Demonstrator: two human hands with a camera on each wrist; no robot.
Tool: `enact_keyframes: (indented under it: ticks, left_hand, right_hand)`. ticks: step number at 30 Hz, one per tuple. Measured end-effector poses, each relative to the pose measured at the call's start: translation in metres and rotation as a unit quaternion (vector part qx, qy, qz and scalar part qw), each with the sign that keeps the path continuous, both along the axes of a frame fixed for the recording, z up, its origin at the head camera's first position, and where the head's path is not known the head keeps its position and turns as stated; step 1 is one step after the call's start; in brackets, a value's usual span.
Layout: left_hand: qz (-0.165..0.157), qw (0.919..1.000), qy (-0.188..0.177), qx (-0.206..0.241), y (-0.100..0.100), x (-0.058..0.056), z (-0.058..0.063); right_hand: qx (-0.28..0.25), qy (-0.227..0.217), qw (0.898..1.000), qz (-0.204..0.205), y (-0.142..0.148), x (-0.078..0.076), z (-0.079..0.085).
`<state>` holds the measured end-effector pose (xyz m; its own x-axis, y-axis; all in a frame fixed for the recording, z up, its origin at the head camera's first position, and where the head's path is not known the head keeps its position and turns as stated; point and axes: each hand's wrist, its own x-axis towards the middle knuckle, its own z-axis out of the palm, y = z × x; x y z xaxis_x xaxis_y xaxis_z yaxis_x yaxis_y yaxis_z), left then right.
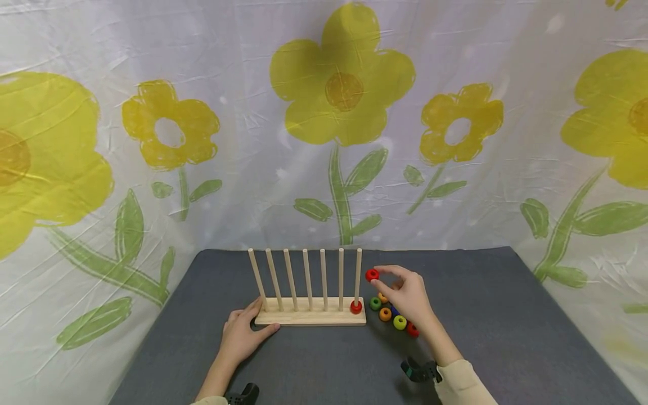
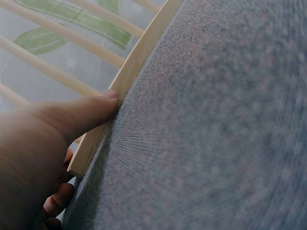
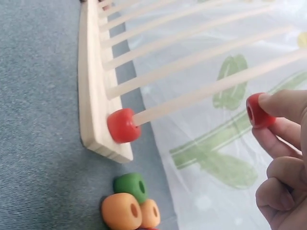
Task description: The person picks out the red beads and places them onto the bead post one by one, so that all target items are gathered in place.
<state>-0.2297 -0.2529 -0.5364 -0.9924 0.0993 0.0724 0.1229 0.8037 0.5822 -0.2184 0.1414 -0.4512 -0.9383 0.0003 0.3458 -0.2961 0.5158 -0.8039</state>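
1. Behind everything, a flowered backdrop (image 1: 243, 214) is hung.
2. In front of it, the grey tabletop (image 1: 314, 365) is used as the working surface.
3. On the tabletop the rack (image 1: 309, 319) is set crosswise, its seven pegs upright, probably so that each can be reached from above. The full row is given only by the head view.
4. The left hand (image 1: 242, 336) is wrapped round the rack's left end, presumably to keep the base steady. By the left wrist view, the thumb is shown laid on the front edge and fingertips are revealed at the base's end, which are hardly made out from the head.
5. The right hand (image 1: 409, 292) is raised beside the top of the rightmost peg (image 1: 358, 275), with a red bead (image 3: 263, 115) pinched between thumb and fingers. The bead is gripped by its sides, seemingly so that its hole is left free; in the right wrist view it is seen to be apart from the peg.
6. Another red bead (image 3: 122, 125) is seated at the foot of that peg.
7. Loose beads are clustered right of the rack, likely for easy reach: green (image 1: 375, 304), orange, yellow (image 1: 400, 322), red and blue, the blue being partly hidden by the right hand in the head view and unseen from the right wrist.
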Motion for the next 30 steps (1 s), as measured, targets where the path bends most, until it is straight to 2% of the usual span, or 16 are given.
enact_keyframes:
  ticks: [15, 30]
  left_hand:
    - [-0.001, 1.0, 0.002, -0.002, 0.0, 0.0, 0.0]
    - [0.0, 1.0, 0.005, -0.003, 0.0, 0.001, 0.0]
  right_hand:
    - [-0.023, 0.027, 0.999, 0.001, -0.002, -0.001, 0.022]
    - [-0.01, 0.062, 0.998, -0.007, -0.011, -0.004, 0.055]
